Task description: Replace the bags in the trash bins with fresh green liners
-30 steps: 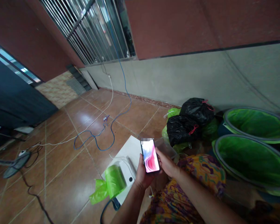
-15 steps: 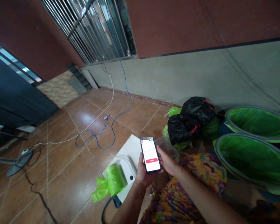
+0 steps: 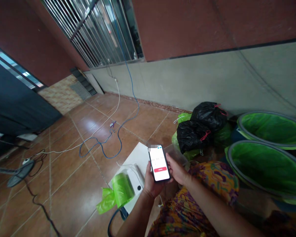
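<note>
A black smartphone (image 3: 159,163) with a lit white screen and a red button is held upright in front of me. My left hand (image 3: 151,186) wraps round its lower left side from behind. My right hand (image 3: 177,171) cups its right edge, fingers curled against it. Below the phone a white board (image 3: 138,157) lies on the floor with a roll of green bags (image 3: 122,191) on it.
Two round bins lined in green (image 3: 266,168) stand at the right by the wall. Black bags (image 3: 199,126) and green ones are heaped beside them. Blue and white cables (image 3: 108,131) trail over the brown tiles. A fan base (image 3: 21,169) sits at the far left.
The phone's screen went from a pink and blue picture to a white page with a red button. Both hands stay on the phone, nearly still.
</note>
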Demonstrator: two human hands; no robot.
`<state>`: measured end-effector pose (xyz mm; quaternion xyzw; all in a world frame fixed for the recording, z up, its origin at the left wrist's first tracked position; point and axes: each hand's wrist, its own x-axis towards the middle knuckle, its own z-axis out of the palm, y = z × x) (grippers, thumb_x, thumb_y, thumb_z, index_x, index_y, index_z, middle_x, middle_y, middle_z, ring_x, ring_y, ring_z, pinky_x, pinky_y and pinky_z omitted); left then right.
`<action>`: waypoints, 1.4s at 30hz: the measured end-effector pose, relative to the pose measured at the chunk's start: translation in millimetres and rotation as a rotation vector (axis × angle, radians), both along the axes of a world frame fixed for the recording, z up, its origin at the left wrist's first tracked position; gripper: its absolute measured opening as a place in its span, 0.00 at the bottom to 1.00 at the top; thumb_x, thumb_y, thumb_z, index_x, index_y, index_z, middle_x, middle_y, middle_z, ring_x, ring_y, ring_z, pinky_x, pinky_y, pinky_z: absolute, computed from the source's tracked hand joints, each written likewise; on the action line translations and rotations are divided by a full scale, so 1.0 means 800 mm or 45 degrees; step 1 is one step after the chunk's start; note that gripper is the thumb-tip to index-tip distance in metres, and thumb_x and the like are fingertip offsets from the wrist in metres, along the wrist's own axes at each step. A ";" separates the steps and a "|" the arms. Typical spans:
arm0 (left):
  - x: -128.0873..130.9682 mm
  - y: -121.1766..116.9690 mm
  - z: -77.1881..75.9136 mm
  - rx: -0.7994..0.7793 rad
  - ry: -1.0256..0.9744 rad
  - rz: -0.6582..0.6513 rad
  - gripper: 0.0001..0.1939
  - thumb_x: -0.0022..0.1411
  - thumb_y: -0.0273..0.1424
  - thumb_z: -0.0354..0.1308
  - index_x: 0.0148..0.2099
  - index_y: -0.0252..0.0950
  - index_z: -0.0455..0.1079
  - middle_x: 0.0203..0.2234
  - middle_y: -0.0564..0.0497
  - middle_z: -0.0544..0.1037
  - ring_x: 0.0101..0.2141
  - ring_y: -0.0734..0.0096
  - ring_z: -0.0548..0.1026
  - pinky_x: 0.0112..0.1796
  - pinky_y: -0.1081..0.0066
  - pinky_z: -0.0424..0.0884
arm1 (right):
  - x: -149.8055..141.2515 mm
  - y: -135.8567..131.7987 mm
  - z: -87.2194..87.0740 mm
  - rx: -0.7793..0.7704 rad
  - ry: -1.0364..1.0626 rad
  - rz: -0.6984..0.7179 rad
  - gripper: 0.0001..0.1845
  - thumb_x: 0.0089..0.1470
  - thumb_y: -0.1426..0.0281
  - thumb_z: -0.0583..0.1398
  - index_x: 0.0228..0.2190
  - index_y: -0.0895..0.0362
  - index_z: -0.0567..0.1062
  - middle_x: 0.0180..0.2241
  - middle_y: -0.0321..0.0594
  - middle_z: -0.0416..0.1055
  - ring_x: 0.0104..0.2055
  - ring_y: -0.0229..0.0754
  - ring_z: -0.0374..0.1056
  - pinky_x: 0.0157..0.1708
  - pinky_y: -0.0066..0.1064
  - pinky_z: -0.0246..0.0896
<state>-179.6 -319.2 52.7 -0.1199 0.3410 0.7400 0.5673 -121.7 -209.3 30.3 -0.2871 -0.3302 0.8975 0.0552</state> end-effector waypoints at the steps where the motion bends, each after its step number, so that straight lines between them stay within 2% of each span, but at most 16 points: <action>1: 0.000 0.000 0.000 0.000 -0.001 0.001 0.33 0.60 0.53 0.48 0.50 0.28 0.71 0.37 0.38 0.80 0.41 0.52 0.77 0.43 0.52 0.69 | 0.000 0.000 -0.001 0.004 0.002 0.003 0.28 0.56 0.48 0.55 0.41 0.60 0.77 0.32 0.44 0.79 0.26 0.38 0.72 0.22 0.25 0.64; 8: 0.000 0.000 0.004 -0.026 -0.001 0.013 0.31 0.60 0.51 0.50 0.50 0.28 0.71 0.36 0.38 0.80 0.40 0.52 0.77 0.43 0.52 0.69 | -0.003 0.002 -0.007 -0.009 -0.001 0.002 0.28 0.56 0.48 0.54 0.40 0.59 0.76 0.33 0.44 0.78 0.32 0.40 0.74 0.30 0.28 0.67; 13: -0.002 -0.001 0.003 -0.008 -0.003 -0.009 0.31 0.61 0.50 0.50 0.51 0.28 0.70 0.37 0.38 0.80 0.40 0.52 0.77 0.44 0.52 0.69 | -0.004 0.003 -0.006 -0.031 0.009 0.009 0.28 0.57 0.48 0.53 0.43 0.58 0.76 0.35 0.43 0.78 0.33 0.39 0.74 0.29 0.27 0.66; 19: -0.005 -0.003 -0.003 0.016 -0.005 -0.058 0.31 0.61 0.50 0.50 0.54 0.29 0.69 0.39 0.38 0.80 0.38 0.55 0.78 0.43 0.54 0.70 | -0.003 0.003 -0.004 -0.028 0.027 0.021 0.29 0.56 0.47 0.52 0.43 0.57 0.75 0.35 0.43 0.79 0.31 0.41 0.74 0.30 0.30 0.68; 28: -0.004 -0.002 -0.002 0.000 -0.002 -0.043 0.31 0.60 0.50 0.51 0.51 0.27 0.71 0.37 0.38 0.80 0.39 0.52 0.77 0.43 0.52 0.69 | -0.002 0.004 -0.003 -0.036 0.022 0.019 0.29 0.57 0.48 0.53 0.43 0.58 0.76 0.39 0.44 0.78 0.34 0.40 0.74 0.28 0.27 0.66; 32: -0.005 -0.002 -0.003 -0.028 -0.008 -0.051 0.32 0.60 0.52 0.50 0.50 0.28 0.71 0.37 0.38 0.81 0.38 0.53 0.78 0.44 0.52 0.69 | -0.002 0.004 -0.004 -0.030 0.007 0.022 0.30 0.56 0.46 0.53 0.43 0.58 0.76 0.38 0.44 0.78 0.33 0.39 0.74 0.31 0.28 0.67; 42: -0.002 -0.003 0.007 -0.012 -0.011 -0.087 0.30 0.62 0.50 0.49 0.53 0.30 0.70 0.39 0.40 0.80 0.40 0.55 0.77 0.44 0.53 0.69 | -0.001 0.003 0.004 -0.097 0.027 0.016 0.27 0.57 0.51 0.54 0.49 0.56 0.73 0.41 0.44 0.78 0.44 0.46 0.74 0.39 0.34 0.69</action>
